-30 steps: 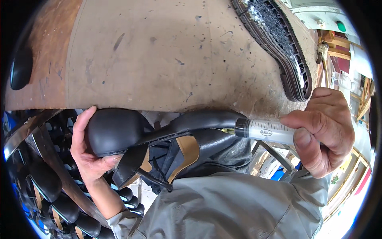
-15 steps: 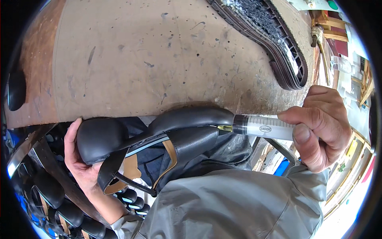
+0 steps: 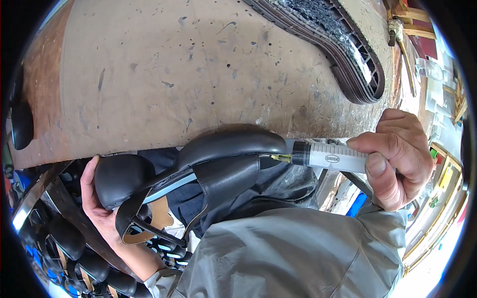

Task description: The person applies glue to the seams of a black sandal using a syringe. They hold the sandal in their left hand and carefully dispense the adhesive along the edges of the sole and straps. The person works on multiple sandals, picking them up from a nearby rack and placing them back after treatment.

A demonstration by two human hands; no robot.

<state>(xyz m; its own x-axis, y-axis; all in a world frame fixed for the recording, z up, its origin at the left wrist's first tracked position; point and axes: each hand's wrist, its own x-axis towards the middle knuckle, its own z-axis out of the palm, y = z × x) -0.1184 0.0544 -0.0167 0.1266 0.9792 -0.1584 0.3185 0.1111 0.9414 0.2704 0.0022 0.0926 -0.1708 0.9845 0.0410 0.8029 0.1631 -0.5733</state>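
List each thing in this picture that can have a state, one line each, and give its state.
Black leather shoe upper: held off the table, toe in the left hand.
Syringe: gripped in the right hand, tip against the upper.
Shoe sole: lying on the table, untouched.
Row of black shoes: racked, lower left.

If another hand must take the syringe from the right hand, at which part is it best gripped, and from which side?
Probably at the clear barrel of the syringe, from above. It lies level, its tip at the black shoe that the left hand holds. The right hand covers only its rear end, leaving the middle bare.
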